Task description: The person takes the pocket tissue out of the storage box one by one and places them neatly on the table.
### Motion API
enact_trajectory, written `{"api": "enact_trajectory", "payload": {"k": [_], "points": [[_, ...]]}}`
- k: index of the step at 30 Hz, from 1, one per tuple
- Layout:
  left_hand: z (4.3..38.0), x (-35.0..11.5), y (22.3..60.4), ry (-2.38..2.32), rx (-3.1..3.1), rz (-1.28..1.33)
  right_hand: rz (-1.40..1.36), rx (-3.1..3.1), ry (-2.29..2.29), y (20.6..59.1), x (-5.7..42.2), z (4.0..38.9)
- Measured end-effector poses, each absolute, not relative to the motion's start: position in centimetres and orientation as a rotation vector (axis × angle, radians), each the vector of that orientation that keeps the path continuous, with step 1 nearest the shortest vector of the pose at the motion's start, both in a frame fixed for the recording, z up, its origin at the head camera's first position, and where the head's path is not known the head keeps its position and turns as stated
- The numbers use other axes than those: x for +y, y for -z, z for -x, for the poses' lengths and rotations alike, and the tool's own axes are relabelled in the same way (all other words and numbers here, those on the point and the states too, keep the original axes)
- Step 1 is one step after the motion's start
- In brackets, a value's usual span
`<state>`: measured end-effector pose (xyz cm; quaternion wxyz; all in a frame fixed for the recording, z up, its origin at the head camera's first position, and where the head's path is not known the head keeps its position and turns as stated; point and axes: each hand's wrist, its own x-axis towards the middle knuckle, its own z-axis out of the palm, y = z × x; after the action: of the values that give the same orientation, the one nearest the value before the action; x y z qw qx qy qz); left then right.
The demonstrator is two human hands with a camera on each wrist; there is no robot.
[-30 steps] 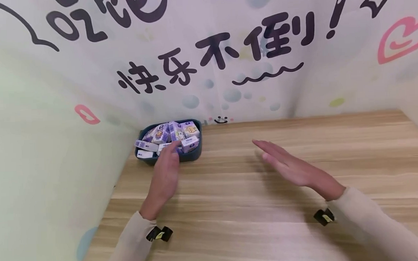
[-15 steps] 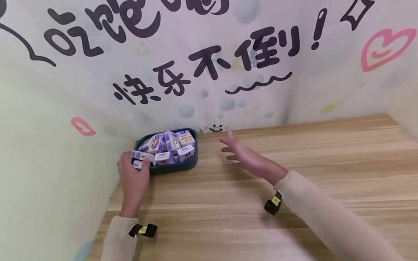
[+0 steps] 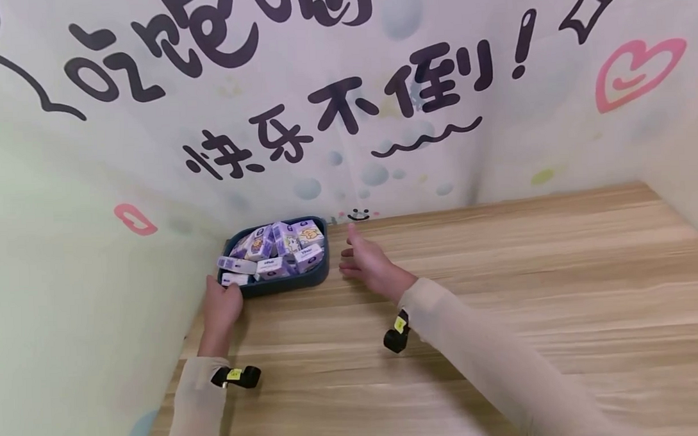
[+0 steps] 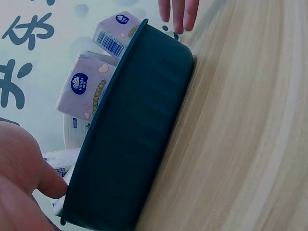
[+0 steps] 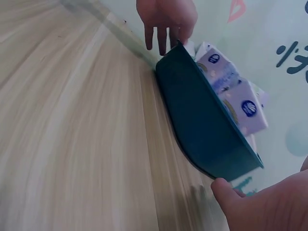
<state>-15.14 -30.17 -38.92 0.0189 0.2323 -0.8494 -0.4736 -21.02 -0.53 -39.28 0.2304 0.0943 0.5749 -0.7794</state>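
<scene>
Right hand (image 3: 375,265) is sitting nearer the dark teal tub (image 4: 125,130) than half a second ago, after shifting leftward over the bench (image 3: 308,373); left hand (image 3: 221,309) is now sitting lower, at the tub's near left corner. Tub itself is staying put at the bench's back left, base down, close to the backdrop (image 3: 297,53).

Left grip is straddling that corner, thumb touching the rim, fingers hanging down outside the end (cannot tell whether it is actually holding the tub or only touching). Right grip is standing wide and holding nothing, fingers parted and pointing at the tub's right end, just beside it, with a gap showing in the head view.

Tissue packs (image 3: 274,268), white and purple, are filling the tub in a loose heap, some poking above the rim. A few are showing cartoon prints; "Vinda" is reading on one in the left wrist view.

Both arms are wearing pale sleeves (image 3: 196,393), each with a black wrist camera (image 3: 396,335) carrying a yellow label. Backdrop is showing big dark characters, a wavy line and a pink heart (image 3: 629,82) at the right.
</scene>
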Motion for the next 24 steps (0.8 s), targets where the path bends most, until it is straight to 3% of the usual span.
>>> {"api": "enact_trajectory", "payload": {"k": [11,24], "points": [[15.5,-30.1,39.0,1.511,-2.619,-0.662,-0.172,1.723,2.103,39.9,-3.2,20.7],[15.4,-30.1,38.3,1.603,-2.632,-0.666,-0.108,1.893,1.987,39.9,-2.5,19.8]]}}
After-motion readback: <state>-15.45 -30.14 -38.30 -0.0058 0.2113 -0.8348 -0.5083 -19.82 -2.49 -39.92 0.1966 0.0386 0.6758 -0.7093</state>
